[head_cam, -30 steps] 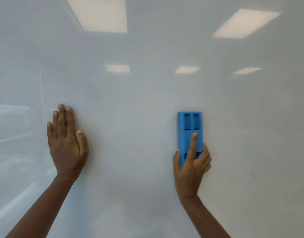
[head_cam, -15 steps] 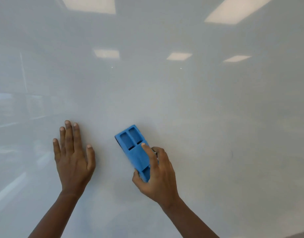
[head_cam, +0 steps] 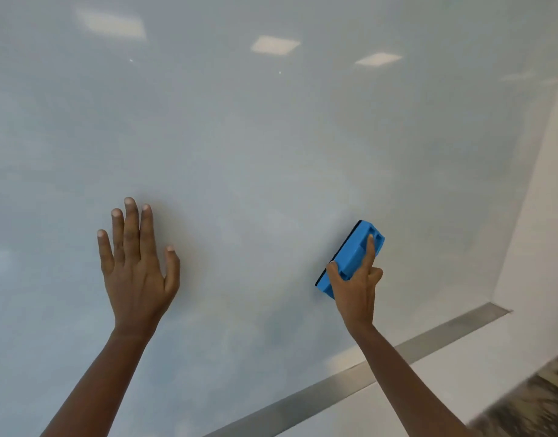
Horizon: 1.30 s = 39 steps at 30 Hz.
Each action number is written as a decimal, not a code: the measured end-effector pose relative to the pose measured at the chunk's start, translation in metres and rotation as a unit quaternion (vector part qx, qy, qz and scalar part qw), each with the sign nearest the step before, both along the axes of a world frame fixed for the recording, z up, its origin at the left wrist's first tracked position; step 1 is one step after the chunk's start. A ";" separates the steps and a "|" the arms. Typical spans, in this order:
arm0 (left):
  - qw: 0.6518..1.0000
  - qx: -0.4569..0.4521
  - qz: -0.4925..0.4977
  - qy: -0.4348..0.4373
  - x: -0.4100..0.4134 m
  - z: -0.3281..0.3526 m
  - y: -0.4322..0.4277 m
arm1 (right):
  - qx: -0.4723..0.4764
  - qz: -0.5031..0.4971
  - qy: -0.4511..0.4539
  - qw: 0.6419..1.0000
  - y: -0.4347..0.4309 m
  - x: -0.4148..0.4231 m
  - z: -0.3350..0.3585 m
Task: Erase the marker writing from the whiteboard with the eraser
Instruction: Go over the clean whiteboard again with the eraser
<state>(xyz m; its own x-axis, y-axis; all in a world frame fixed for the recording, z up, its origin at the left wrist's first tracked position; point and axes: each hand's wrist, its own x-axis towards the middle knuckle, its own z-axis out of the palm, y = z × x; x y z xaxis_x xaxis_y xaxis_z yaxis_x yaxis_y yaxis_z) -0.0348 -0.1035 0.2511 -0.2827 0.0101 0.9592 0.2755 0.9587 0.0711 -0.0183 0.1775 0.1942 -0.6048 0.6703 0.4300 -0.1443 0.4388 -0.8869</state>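
Observation:
A glossy whiteboard (head_cam: 271,159) fills most of the view, with no marker writing visible on it. My right hand (head_cam: 354,287) grips a blue eraser (head_cam: 350,258) and presses it flat on the board at the lower right, tilted with its top end to the right; my index finger lies along its back. My left hand (head_cam: 137,263) rests flat on the board at the lower left, fingers spread, holding nothing.
A metal strip (head_cam: 381,364) runs along the board's bottom edge. A white wall (head_cam: 542,234) borders the board on the right. Blurred speckled floor (head_cam: 529,408) shows at the bottom right. Ceiling lights reflect in the board's upper part.
My right hand has swept the eraser from near my left hand over to the right and tilted it the other way. The camera has turned, revealing the board's bottom and right edges.

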 end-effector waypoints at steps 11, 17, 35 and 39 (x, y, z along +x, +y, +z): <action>0.998 -0.058 -0.005 0.002 -0.010 -0.024 0.010 | -0.145 -0.036 -0.284 0.947 0.038 -0.001 -0.111; 0.997 -0.075 0.004 0.019 -0.019 -0.027 0.008 | -0.161 -0.052 -0.343 0.924 0.040 -0.006 -0.139; 0.994 -0.080 -0.022 0.073 -0.039 -0.041 0.002 | -0.120 -0.054 -0.452 0.882 0.038 -0.019 -0.171; 0.992 -0.090 -0.013 0.085 -0.040 -0.042 0.002 | -0.085 -0.051 -0.476 0.874 0.036 -0.018 -0.175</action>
<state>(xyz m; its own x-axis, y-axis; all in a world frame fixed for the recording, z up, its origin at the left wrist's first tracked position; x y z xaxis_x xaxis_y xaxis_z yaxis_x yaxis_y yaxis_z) -0.0749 -0.1018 0.2091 -0.1134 0.1911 0.9750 0.2942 0.9438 -0.1508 -0.0362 0.2134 0.0197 -0.5679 0.7462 -0.3474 0.7268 0.2566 -0.6371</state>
